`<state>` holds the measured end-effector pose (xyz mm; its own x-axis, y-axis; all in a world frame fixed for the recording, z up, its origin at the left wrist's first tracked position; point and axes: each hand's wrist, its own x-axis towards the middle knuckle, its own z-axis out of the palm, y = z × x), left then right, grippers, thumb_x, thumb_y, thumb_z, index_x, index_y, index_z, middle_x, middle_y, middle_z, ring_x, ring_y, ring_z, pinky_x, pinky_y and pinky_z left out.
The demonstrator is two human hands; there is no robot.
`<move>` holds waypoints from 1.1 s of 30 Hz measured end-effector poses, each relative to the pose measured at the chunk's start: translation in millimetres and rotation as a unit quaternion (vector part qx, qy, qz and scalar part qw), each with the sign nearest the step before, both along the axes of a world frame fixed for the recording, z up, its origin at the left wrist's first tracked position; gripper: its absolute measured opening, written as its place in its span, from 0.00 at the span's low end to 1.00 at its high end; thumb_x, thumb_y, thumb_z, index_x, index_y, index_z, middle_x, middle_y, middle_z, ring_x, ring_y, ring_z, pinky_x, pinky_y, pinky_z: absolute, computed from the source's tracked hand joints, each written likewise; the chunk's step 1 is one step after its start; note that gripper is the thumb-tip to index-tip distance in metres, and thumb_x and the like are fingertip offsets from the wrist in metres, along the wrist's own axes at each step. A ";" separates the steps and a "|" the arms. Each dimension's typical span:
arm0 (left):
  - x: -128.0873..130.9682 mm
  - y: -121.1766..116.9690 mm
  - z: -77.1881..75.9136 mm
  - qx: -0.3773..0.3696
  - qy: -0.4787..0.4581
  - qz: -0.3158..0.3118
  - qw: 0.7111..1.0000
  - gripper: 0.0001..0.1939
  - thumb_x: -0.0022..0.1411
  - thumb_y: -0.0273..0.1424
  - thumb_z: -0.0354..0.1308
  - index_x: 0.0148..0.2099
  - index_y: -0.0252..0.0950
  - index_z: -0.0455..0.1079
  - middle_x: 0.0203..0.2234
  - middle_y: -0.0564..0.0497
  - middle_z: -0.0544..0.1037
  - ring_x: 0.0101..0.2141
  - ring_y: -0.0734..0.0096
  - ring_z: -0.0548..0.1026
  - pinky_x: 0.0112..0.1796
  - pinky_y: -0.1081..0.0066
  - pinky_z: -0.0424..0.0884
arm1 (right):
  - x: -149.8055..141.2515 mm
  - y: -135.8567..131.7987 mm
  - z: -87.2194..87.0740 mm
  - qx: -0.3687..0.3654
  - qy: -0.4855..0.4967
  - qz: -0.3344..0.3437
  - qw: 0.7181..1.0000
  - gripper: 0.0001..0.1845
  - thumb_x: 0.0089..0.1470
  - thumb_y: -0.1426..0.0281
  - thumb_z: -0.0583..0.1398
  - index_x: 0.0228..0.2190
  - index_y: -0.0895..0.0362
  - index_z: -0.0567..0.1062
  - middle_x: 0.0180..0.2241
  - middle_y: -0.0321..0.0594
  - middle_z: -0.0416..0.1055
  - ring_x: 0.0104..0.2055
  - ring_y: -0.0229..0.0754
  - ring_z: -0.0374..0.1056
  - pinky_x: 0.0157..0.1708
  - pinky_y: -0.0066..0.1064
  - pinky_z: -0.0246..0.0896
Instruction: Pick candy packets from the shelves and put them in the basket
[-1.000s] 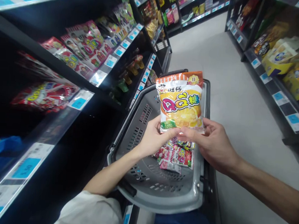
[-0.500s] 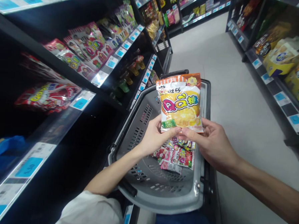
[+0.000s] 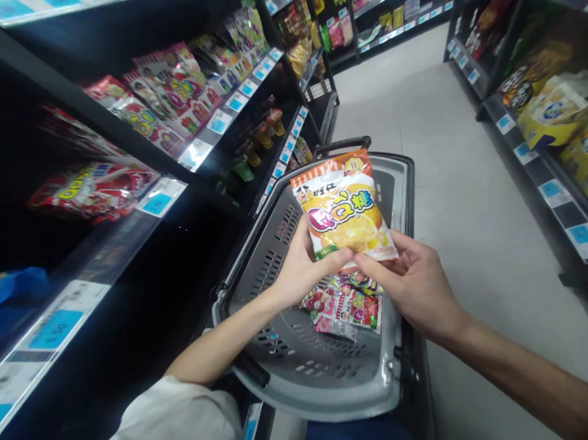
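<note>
An orange, yellow and white bag of gummy candy is held between my two hands above a grey shopping basket. My left hand grips its lower left part, thumb across the front. At the lower right edge my right hand pinches it, also with the thumb in front. The bag leans to the left, its printed front facing me. Below the hands, several small candy bags in red, pink and white lie in the basket. The fingers behind the held bag are partly hidden.
Black shelving with candy bags and blue price tags runs along the left. On the right another shelf holds yellow snack packs. Between them stretches a grey floor. A red candy bag rests on the lower left shelf.
The held candy bag has tilted to the left, its top swinging left and down. Both hands stay on it in nearly the same place, and the basket has not moved.
</note>
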<state>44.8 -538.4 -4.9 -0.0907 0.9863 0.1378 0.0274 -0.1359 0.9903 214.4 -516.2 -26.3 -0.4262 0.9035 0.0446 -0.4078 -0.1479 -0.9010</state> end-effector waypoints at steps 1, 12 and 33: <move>0.3 0.8 1.8 -0.013 -0.023 0.003 1.000 0.33 0.51 0.43 0.75 0.55 0.41 0.67 0.52 0.45 0.77 0.53 0.56 0.76 0.53 0.61 0.74 | -0.3 -0.9 0.6 0.006 -0.003 -0.003 1.000 0.21 0.46 0.59 0.74 0.40 0.55 0.79 0.41 0.42 0.81 0.39 0.47 0.79 0.39 0.39 0.80; -12.6 6.4 8.8 -0.209 -0.298 -0.029 0.931 0.08 0.69 0.36 0.57 0.40 0.37 0.69 0.22 0.58 0.59 0.15 0.87 0.54 0.18 0.83 0.56 | 13.2 4.1 4.1 0.061 -0.027 0.112 0.991 0.12 0.46 0.64 0.74 0.31 0.55 0.81 0.29 0.37 0.79 0.34 0.41 0.77 0.35 0.31 0.77; -2.3 0.4 24.9 -0.246 -0.434 -0.086 0.862 0.14 0.74 0.26 0.41 0.36 0.36 0.64 0.15 0.63 0.52 0.09 0.89 0.42 0.13 0.86 0.43 | 13.9 7.6 -1.4 0.031 0.000 0.153 0.988 0.08 0.50 0.67 0.72 0.33 0.55 0.81 0.30 0.37 0.79 0.34 0.36 0.75 0.35 0.25 0.73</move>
<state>42.6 -538.0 20.0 0.2044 0.9152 -0.3474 -0.7317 0.3786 0.5668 228.3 -508.6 -27.7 -0.6791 0.7279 0.0952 -0.3519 -0.2089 -0.9124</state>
